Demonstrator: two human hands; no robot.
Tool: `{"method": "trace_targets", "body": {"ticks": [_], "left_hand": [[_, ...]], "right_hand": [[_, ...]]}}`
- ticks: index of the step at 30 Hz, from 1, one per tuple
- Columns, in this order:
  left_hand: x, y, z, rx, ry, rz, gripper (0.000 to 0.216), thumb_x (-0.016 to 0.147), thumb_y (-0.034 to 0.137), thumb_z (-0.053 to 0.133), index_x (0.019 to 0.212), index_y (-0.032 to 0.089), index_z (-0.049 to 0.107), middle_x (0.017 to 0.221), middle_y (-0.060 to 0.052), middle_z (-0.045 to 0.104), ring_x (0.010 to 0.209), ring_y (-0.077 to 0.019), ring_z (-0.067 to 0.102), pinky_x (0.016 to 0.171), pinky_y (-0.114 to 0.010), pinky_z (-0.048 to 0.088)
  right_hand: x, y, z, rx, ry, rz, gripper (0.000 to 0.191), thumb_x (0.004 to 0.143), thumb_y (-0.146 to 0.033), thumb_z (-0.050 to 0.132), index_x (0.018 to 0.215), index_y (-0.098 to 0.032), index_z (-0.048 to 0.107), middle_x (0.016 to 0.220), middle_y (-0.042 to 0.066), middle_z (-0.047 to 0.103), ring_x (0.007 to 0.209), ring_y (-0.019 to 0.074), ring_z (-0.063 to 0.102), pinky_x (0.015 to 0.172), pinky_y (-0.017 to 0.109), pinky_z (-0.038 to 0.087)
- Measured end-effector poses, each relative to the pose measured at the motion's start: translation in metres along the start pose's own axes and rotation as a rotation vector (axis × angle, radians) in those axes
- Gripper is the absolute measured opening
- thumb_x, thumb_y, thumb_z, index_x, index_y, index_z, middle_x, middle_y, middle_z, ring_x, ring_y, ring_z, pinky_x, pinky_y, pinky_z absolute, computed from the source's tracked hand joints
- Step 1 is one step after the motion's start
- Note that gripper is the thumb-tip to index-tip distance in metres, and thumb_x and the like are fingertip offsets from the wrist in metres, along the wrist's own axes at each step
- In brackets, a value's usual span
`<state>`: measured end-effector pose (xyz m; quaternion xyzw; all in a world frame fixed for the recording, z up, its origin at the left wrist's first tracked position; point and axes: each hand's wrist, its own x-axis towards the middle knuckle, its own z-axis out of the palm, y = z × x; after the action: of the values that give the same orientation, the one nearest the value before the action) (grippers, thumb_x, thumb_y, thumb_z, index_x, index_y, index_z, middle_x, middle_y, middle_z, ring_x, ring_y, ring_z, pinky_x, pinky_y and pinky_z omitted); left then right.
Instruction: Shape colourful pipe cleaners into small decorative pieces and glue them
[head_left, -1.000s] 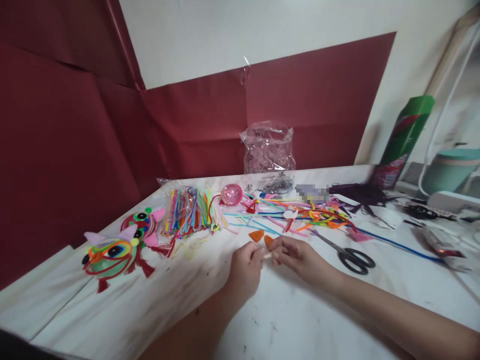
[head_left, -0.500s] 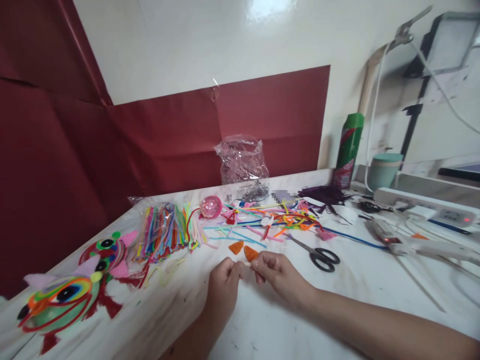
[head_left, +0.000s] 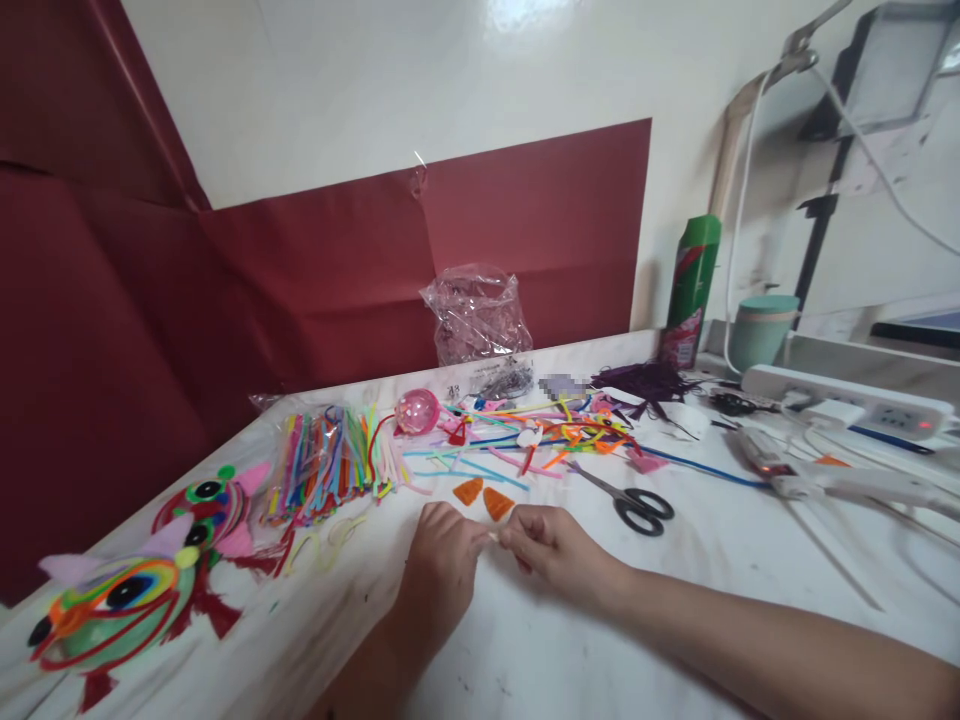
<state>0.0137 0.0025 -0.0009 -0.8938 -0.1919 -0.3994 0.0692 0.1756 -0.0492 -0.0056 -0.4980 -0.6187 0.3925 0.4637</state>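
Observation:
My left hand and my right hand meet over the white table, fingers closed in pinches. Between their fingertips shows a small pale strip, mostly hidden and too small to name. Just beyond the fingers lie two orange fuzzy triangular pieces, the farther left one apart from both hands. Black-handled scissors rest to the right of my right hand, blades pointing away to the left.
Colourful pipe cleaners fill a clear bag at the left, near two decorated animal-face crafts. Loose pipe cleaners, a pink clear ball and purple tassels lie farther back. A glue gun and power strip are at right.
My hands have shifted slightly, and the left hand has turned with its knuckles higher. The right orange piece now shows whole beyond my fingers. The view has moved a little.

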Motion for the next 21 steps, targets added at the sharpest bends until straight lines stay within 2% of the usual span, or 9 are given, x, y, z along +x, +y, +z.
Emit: {"method": "trace_targets", "body": {"ticks": [3,6,10,14,18,21], "left_hand": [[-0.001,0.002,0.002,0.009,-0.016,-0.114,0.029,0.085,0.015,0.035,0.059,0.018,0.047,0.056,-0.002,0.050,0.057,-0.0141,0.044,0.058,-0.027,0.034],[-0.001,0.004,0.002,-0.066,-0.100,-0.265,0.028,0.083,0.016,0.035,0.057,0.018,0.044,0.054,0.000,0.047,0.056,-0.0131,0.045,0.055,-0.024,0.034],[0.001,0.006,0.000,-0.183,-0.157,-0.453,0.027,0.079,0.019,0.042,0.052,0.019,0.040,0.050,0.003,0.043,0.053,-0.0113,0.044,0.051,-0.022,0.032],[0.001,0.006,-0.002,-0.316,-0.206,-0.528,0.027,0.076,0.020,0.045,0.050,0.018,0.042,0.050,0.003,0.043,0.052,-0.0107,0.043,0.052,-0.022,0.032],[0.002,0.004,-0.001,-0.444,-0.249,-0.554,0.019,0.075,0.016,0.046,0.056,0.017,0.051,0.057,0.002,0.051,0.057,-0.0115,0.049,0.057,-0.022,0.036],[0.002,0.001,0.001,-0.437,-0.218,-0.519,0.015,0.071,0.014,0.050,0.056,0.017,0.054,0.058,0.001,0.053,0.060,-0.0127,0.050,0.058,-0.022,0.037]], "right_hand": [[0.001,0.002,0.000,0.048,0.009,0.016,0.038,0.078,-0.050,0.048,0.059,-0.018,0.045,0.047,-0.005,0.043,0.044,0.0075,0.034,0.043,0.020,0.026],[0.003,0.002,0.000,0.053,0.019,0.002,0.038,0.079,-0.051,0.045,0.060,-0.017,0.046,0.048,-0.006,0.042,0.045,0.0076,0.034,0.044,0.020,0.027],[0.001,0.001,-0.002,-0.154,0.058,-0.123,0.034,0.083,-0.044,0.042,0.062,-0.018,0.048,0.053,-0.003,0.046,0.050,0.0098,0.040,0.049,0.021,0.032],[-0.001,0.000,-0.007,-0.434,0.066,-0.306,0.028,0.085,-0.033,0.039,0.064,-0.018,0.050,0.060,0.000,0.051,0.056,0.0117,0.045,0.054,0.022,0.035],[0.002,0.004,-0.011,-0.491,0.017,-0.268,0.028,0.085,-0.027,0.038,0.059,-0.018,0.046,0.054,-0.002,0.049,0.050,0.0100,0.042,0.050,0.021,0.033],[0.005,0.007,-0.012,-0.498,-0.020,-0.263,0.029,0.084,-0.026,0.039,0.057,-0.018,0.046,0.055,-0.002,0.049,0.052,0.0099,0.043,0.051,0.020,0.033]]}}
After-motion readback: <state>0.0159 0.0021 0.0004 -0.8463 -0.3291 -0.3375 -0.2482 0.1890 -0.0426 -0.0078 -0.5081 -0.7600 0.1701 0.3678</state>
